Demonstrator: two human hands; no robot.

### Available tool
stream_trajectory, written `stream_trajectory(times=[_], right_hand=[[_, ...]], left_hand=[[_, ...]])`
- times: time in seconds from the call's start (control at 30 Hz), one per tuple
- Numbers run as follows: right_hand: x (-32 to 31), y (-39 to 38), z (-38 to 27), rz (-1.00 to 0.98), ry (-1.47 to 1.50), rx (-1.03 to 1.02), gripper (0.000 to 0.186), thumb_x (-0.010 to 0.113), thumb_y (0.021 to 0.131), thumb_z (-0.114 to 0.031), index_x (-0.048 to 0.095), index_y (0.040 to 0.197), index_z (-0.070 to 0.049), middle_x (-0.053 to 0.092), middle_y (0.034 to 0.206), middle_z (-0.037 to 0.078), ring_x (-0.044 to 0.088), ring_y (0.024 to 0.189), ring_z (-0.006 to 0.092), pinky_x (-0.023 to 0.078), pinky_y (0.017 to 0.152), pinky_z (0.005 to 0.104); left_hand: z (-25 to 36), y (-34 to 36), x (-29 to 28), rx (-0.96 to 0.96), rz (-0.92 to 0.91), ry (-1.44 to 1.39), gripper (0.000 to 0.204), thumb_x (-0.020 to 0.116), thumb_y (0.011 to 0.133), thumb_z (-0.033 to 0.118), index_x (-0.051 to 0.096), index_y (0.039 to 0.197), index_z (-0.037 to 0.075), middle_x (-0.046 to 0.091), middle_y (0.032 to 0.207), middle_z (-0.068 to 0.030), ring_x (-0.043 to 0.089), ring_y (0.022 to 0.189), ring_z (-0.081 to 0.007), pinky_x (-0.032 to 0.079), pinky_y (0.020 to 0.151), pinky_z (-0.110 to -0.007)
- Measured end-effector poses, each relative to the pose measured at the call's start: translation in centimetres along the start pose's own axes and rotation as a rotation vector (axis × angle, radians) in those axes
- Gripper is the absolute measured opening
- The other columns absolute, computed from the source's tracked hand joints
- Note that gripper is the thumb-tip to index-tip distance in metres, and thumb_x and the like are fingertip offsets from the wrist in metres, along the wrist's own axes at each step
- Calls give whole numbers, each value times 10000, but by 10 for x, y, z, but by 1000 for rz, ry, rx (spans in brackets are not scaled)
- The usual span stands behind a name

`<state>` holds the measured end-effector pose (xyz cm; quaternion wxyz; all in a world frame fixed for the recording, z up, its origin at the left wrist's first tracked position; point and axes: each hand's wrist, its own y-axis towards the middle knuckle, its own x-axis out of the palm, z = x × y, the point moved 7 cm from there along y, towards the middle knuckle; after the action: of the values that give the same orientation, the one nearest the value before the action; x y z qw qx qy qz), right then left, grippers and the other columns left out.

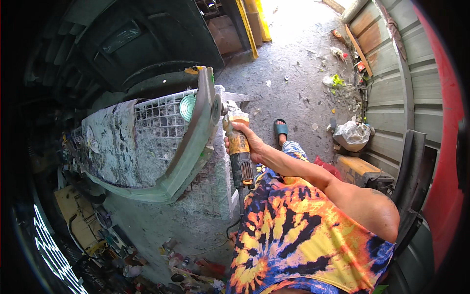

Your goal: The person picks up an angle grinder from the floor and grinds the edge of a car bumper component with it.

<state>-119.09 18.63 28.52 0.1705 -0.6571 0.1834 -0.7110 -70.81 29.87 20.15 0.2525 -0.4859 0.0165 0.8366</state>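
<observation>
At the centre of the frame, angle grinder (pixel 240 147): a worn yellow and black body is held lengthwise, its head pointed toward the top.
Right grip: the grinder's yellow body is grasped by the right hand (pixel 251 141), the fingers being wrapped around it; the bare forearm (pixel 286 165) is stretched in from the right.
Left grip: whether it is clenched or released cannot be told, as the left hand cannot be clearly made out.
Grinding disc (pixel 216 109): it is seen at a slant, set close beside the bumper; whether the surface is touched cannot be told.
Bumper (pixel 198 137): a long, curved grey piece is laid along the bench, bent from the upper centre down and away to the left.
Bench (pixel 156 122): a grid top is shown left of centre, partly covered by a white-streaked sheet (pixel 112 142).
Green disc (pixel 187 108): it is found on the grid, just left of the bumper.
Cable (pixel 241 201): it is hung from the grinder's lower end.
Clothing: a tie-dyed shirt (pixel 293 230) is worn at lower centre; a foot is fitted with a dark sandal (pixel 281 129) right of centre.
Right side: a white bag (pixel 352 133) and an orange-topped box (pixel 360 165) are set near the ribbed metal wall (pixel 389 83).
Upper left: a large dark panel (pixel 161 44) is seen behind the bench.
</observation>
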Motion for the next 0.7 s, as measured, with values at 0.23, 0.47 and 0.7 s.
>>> stream_trajectory(times=[0.23,0.47,0.7], right_hand=[[1,-5,2,21,4,22,544,725,813,-422,460,1113,-53,597,873,100,651,722,187,593,663,356],[-2,-4,4,13,6,27,560,734,807,-423,459,1120,-49,598,867,103,652,717,186,593,671,357],[-4,-2,5,28,-4,4,568,735,808,-422,457,1131,-47,598,867,104,653,718,191,593,674,362]], left_hand=[[2,-1,2,49,35,36,222,615,905,271,684,913,60,693,893,-86,634,830,-229,470,749,-347],[5,-5,2,94,66,73,221,614,906,269,684,912,60,693,889,-85,635,825,-228,472,745,-347],[7,-5,2,147,95,113,221,613,908,268,685,910,60,694,884,-84,636,819,-226,473,741,-347]])
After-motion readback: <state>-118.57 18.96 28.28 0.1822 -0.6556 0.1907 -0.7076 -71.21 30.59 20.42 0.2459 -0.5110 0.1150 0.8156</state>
